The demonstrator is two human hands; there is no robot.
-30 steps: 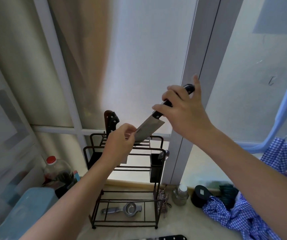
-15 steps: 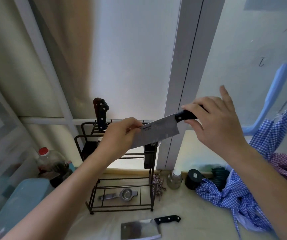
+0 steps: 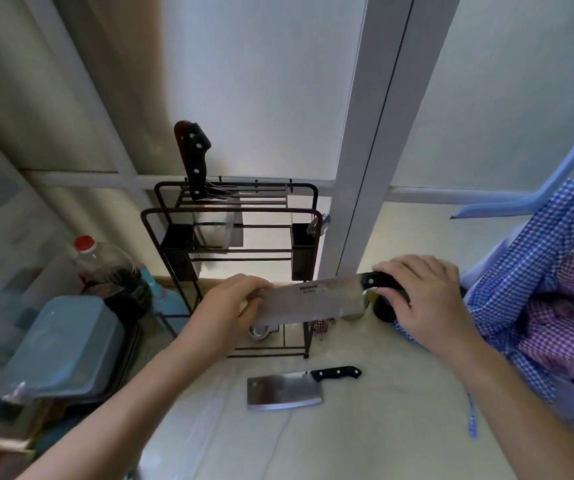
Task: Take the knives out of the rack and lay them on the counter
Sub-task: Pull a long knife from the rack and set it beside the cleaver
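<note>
I hold a broad steel knife (image 3: 313,301) level above the counter, in front of the black wire rack (image 3: 230,213). My right hand (image 3: 427,303) grips its black handle. My left hand (image 3: 233,306) pinches the far end of the blade. A cleaver (image 3: 283,389) with a black handle lies flat on the pale counter (image 3: 382,410) just below. Two more knives (image 3: 193,157) still stand in the rack's top left slots, handles up, blades partly hidden behind the wires.
A red-capped bottle (image 3: 100,261) and a blue-grey bin (image 3: 67,344) sit left of the rack. Checked blue and purple cloths (image 3: 548,306) pile up at the right. A small metal strainer (image 3: 259,330) lies on the rack's bottom shelf. Window frames stand behind.
Both hands have brought the knife down from rack-top height to just above the counter, turning it level. My view has tilted down, showing more of the cleaver and counter.
</note>
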